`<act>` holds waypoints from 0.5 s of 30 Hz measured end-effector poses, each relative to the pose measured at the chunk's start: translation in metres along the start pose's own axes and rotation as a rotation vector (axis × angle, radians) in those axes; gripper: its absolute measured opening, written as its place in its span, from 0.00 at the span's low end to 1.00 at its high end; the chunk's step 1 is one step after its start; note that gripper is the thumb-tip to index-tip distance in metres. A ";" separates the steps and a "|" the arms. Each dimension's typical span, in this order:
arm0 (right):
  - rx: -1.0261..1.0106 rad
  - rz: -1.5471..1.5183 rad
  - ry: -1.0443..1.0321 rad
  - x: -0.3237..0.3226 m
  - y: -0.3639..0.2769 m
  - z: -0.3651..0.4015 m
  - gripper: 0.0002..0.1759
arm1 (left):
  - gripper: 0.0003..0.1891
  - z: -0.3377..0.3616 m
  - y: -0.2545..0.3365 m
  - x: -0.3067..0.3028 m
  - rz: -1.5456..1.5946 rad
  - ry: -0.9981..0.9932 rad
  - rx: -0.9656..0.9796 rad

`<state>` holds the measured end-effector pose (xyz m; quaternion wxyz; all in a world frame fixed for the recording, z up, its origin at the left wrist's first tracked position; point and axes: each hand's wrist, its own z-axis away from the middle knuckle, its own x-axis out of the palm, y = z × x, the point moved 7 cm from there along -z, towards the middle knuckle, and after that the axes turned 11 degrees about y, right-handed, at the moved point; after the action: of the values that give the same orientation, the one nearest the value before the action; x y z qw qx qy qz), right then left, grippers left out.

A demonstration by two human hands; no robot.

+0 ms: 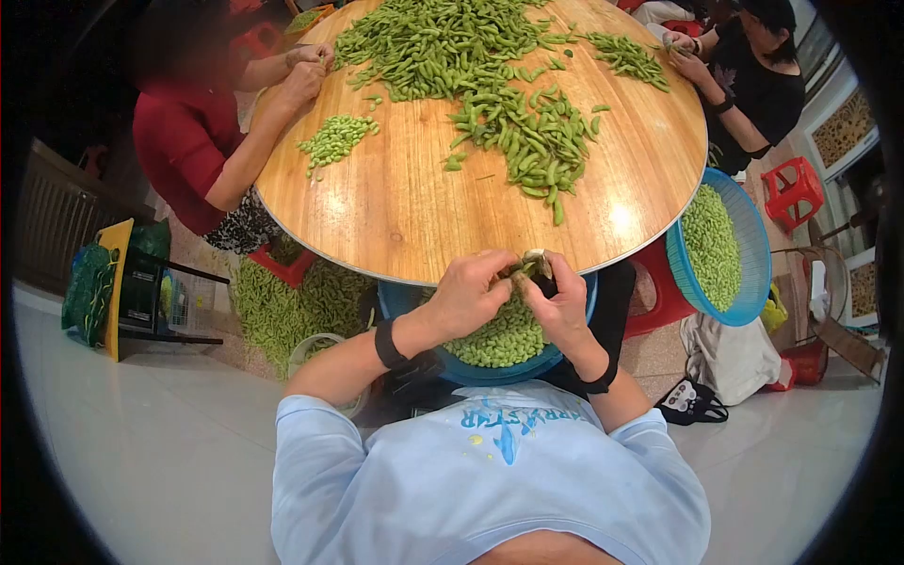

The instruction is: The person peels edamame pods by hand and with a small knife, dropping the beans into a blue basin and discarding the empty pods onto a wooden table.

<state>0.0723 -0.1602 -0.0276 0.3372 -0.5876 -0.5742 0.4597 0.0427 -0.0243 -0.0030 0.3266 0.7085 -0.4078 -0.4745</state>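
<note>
My left hand (pixel 471 295) and my right hand (pixel 562 309) meet just off the near edge of the round wooden table (pixel 405 188). Both are closed, fingertips pinching a green soybean pod (pixel 529 267) between them; much of the pod is hidden by the fingers. Under my hands, a blue basin (pixel 490 374) sits at my lap. It holds many pale green shelled soybeans (pixel 502 339). Closest to my hands on the tabletop is the tip of a spread of unshelled pods (pixel 541 151).
A large pod heap (pixel 443 42) covers the table's far side, with a small pile of shelled beans (pixel 336 139) at left. Two people sit left and right, hands at the table. A blue basket (pixel 750 254) of beans stands right; pods (pixel 292 315) cover the floor left.
</note>
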 end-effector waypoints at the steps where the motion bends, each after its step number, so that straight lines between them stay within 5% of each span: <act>1: -0.010 -0.038 -0.004 0.000 -0.001 -0.001 0.16 | 0.09 0.000 0.002 -0.002 -0.002 0.002 0.001; 4: 0.007 -0.031 -0.093 -0.006 0.001 -0.002 0.14 | 0.08 0.004 -0.003 -0.005 0.032 -0.024 -0.119; 7: 0.065 -0.011 -0.228 -0.010 0.010 0.001 0.11 | 0.09 0.014 -0.007 -0.011 0.397 -0.073 -0.394; 9: 0.095 -0.037 -0.274 -0.009 0.010 0.005 0.10 | 0.06 0.025 0.017 -0.021 -0.163 -0.369 0.002; 10: 0.114 -0.125 -0.332 -0.004 0.005 0.009 0.09 | 0.06 0.029 0.020 -0.033 -0.165 -0.370 0.001; 12: 0.130 -0.173 -0.397 0.000 0.001 0.015 0.07 | 0.04 0.054 0.001 -0.038 -0.789 -0.837 0.061; 15: 0.270 -0.178 -0.366 0.001 0.005 0.014 0.07 | 0.05 0.041 0.008 -0.050 -0.603 -0.871 0.135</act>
<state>0.0616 -0.1618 -0.0375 0.3423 -0.3911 -0.6086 0.5996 -0.0087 0.0129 0.0106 -0.0704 0.5510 -0.3135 -0.7701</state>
